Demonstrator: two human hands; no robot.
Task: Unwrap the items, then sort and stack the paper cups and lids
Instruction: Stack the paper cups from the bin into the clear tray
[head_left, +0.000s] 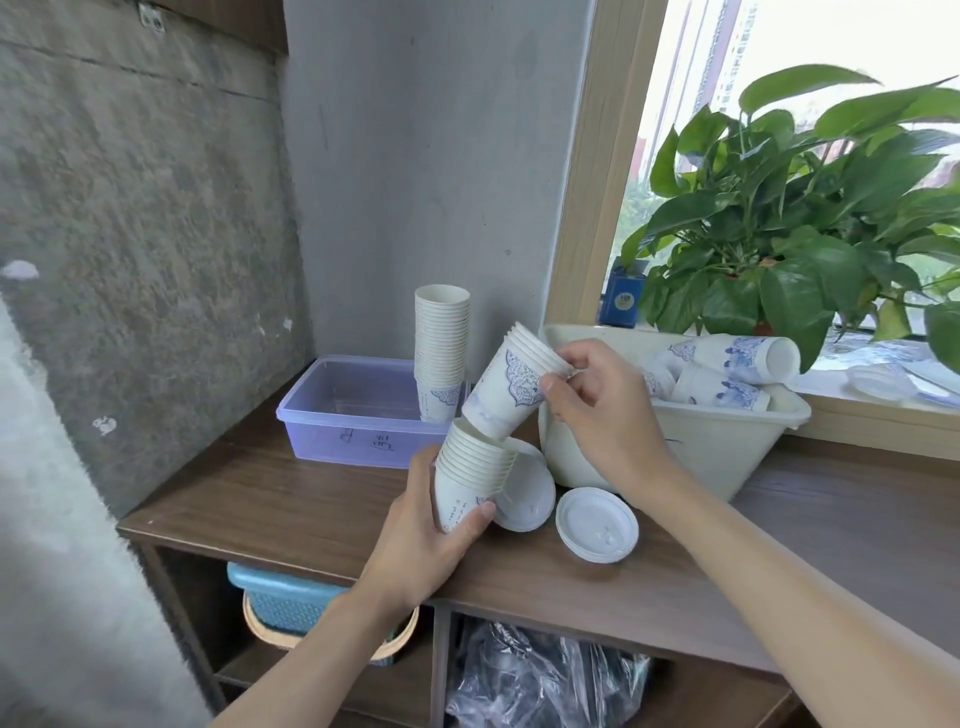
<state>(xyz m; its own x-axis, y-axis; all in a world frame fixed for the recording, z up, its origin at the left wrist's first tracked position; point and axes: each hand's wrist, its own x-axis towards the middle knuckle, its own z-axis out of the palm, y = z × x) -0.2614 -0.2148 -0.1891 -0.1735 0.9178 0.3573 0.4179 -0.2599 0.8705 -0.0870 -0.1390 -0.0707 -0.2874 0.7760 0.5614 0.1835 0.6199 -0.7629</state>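
We are wrapping our left hand (426, 535) around a short cup stack (470, 483), its mouth tipped toward one o'clock to receive more. Our right hand (597, 410) is pinching the rim of a second nested batch (511, 387), tilted so its base is meeting that mouth. The tall stack (441, 348) is standing in the clear box (332, 415) at eleven o'clock, close enough that a wide swing could topple it, we judge. The lids (597, 525) are lying on the tabletop (270, 499) at five o'clock and the white tub (727, 447) of loose cups (727, 364) is crowding three o'clock; we are finding free room toward nine o'clock.
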